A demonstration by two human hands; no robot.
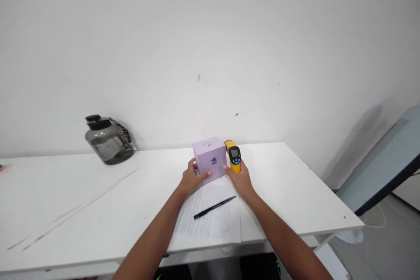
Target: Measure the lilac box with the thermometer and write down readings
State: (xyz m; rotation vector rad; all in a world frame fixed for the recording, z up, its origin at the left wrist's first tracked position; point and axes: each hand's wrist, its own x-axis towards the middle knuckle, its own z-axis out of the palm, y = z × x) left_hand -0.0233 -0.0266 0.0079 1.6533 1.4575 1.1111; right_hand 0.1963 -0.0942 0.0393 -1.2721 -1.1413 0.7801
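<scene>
A lilac cardboard box point(211, 164) with a dark purple emblem stands upright on the table, over the top edge of a written sheet of paper point(213, 227). My left hand point(191, 179) is closed around the box's left side, its thumb lying across the lower front face. Just right of the box, my right hand point(241, 179) is wrapped round the handle of a yellow and black infrared thermometer point(234, 155), whose small screen and blue buttons face me. The right thumb reaches the box's lower right edge. A black pen point(215, 207) lies slanted on the paper, below both hands.
A grey translucent water jug point(110, 142) with a black cap stands at the back left of the white table point(82, 214), tilted in view. Behind the table is a white wall. A pale grey appliance-like panel point(380, 166) leans beyond the table's right edge.
</scene>
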